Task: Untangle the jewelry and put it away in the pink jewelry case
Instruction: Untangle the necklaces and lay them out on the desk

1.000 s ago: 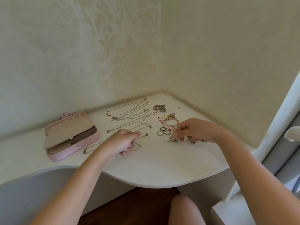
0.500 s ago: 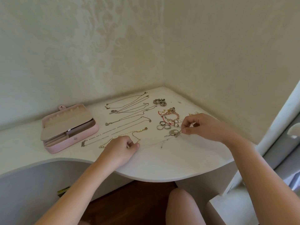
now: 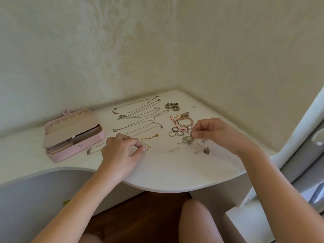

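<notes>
The white corner desk (image 3: 166,169) carried the pink jewelry case (image 3: 84,149), which lay open at its left end. Straightened necklaces (image 3: 140,116) lay in rows between the case and the beaded bracelets (image 3: 184,122). The left hand (image 3: 121,151), fingers curled, pinched the near end of a gold chain (image 3: 149,138). The right hand (image 3: 215,132) pinched a fine chain just above a round silver pendant (image 3: 186,139). Untangling seemed unfinished, so the next move likely called for gently teasing that fine chain apart.

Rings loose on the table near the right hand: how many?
3. A silver ring, a second silver ring beside it, a darker ring behind them, all left of the right hand; others may hide under it.
</notes>
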